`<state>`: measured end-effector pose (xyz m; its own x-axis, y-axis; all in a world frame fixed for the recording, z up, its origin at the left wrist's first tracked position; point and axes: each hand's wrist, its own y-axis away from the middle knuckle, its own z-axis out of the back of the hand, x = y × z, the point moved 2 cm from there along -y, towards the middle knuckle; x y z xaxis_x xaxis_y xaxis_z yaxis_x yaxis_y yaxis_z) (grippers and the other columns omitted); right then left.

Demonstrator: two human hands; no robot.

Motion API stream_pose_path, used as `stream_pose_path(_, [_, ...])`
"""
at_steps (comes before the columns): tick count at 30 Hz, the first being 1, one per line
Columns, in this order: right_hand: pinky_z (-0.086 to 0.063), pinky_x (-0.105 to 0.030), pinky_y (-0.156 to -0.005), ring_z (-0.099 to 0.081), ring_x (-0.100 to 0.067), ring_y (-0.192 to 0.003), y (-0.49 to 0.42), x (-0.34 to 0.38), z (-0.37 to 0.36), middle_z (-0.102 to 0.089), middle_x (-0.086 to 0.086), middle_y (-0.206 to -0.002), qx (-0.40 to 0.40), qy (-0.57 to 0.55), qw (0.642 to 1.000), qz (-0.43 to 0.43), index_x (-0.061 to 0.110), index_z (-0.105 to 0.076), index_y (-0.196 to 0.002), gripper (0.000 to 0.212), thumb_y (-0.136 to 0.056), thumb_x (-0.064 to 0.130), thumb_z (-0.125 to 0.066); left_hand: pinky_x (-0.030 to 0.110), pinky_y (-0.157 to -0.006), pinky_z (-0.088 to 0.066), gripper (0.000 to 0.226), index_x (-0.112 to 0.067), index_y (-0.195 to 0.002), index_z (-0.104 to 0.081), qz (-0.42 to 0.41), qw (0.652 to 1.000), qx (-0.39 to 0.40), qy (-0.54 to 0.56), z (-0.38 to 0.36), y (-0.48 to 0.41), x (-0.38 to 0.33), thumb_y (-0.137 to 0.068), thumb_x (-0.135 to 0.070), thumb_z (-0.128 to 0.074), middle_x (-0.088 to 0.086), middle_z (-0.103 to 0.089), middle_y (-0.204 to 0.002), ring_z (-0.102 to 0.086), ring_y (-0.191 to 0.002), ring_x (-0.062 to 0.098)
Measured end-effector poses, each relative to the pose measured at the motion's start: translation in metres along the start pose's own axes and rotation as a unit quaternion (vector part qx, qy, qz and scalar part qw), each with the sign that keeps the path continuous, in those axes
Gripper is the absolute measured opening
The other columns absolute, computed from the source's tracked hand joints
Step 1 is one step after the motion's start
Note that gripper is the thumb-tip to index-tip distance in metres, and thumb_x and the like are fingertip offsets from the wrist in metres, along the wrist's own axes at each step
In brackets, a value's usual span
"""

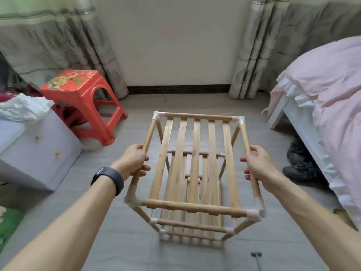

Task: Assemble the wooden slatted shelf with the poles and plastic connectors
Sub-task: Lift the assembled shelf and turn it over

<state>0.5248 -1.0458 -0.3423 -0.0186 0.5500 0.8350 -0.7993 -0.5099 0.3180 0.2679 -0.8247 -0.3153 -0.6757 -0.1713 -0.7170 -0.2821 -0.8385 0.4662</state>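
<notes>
A wooden slatted shelf (196,159) stands upright on the grey floor in the middle of the head view, several tiers joined by poles and white plastic connectors (254,213) at the corners. My left hand (132,160) grips the top tier's left side pole (148,135), with a black band on that wrist. My right hand (257,164) grips the top tier's right side pole (246,137). The lower tiers show through the top slats.
A red plastic stool (82,98) stands at the left rear beside a white box (39,151) with a plastic bag on it. A bed with pink bedding (330,106) fills the right. Dark shoes (300,165) lie under it. Curtains and a wall are behind.
</notes>
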Motion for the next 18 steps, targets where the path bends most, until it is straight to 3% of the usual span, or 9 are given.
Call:
stream_pose_path(4, [-0.059, -0.041, -0.066, -0.060, -0.023, -0.074, 0.046, 0.022, 0.037, -0.062, -0.005, -0.104, -0.005, -0.007, 0.999, -0.049, 0.024, -0.041, -0.143, 0.036, -0.107, 0.025, -0.040, 0.035, -0.061, -0.058, 0.045, -0.020, -0.148, -0.040, 0.035, 0.999, 0.020, 0.014, 0.021, 0.051, -0.027, -0.105, -0.010, -0.038, 0.010, -0.062, -0.107, -0.065, -0.074, 0.021])
stream_pose_path(8, [-0.053, -0.038, -0.062, -0.055, -0.021, -0.069, 0.108, 0.039, 0.080, -0.063, -0.003, -0.101, -0.033, -0.051, 0.993, -0.104, 0.025, -0.041, -0.141, 0.034, -0.107, 0.025, -0.038, 0.037, -0.066, -0.057, 0.043, -0.024, -0.146, -0.042, 0.051, 0.997, 0.061, 0.008, 0.039, 0.116, -0.059, -0.105, -0.010, -0.039, 0.011, -0.063, -0.107, -0.064, -0.072, 0.020])
stream_pose_path(12, [-0.052, -0.046, -0.072, -0.057, -0.023, -0.075, 0.190, 0.046, 0.130, -0.065, 0.006, -0.095, -0.098, -0.049, 0.979, -0.172, 0.025, -0.042, -0.143, 0.038, -0.105, 0.024, -0.039, 0.037, -0.066, -0.057, 0.041, -0.026, -0.145, -0.043, 0.057, 0.991, 0.118, -0.013, 0.049, 0.188, -0.092, -0.106, -0.013, -0.043, 0.010, -0.064, -0.106, -0.065, -0.077, 0.021])
stream_pose_path(18, [-0.048, -0.037, -0.070, -0.057, -0.021, -0.078, 0.325, 0.032, 0.188, -0.063, 0.007, -0.095, -0.198, -0.065, 0.947, -0.244, 0.024, -0.042, -0.144, 0.037, -0.107, 0.025, -0.038, 0.040, -0.071, -0.056, 0.039, -0.028, -0.141, -0.044, 0.044, 0.974, 0.213, -0.062, 0.037, 0.273, -0.117, -0.106, -0.012, -0.044, 0.010, -0.064, -0.103, -0.064, -0.081, 0.024])
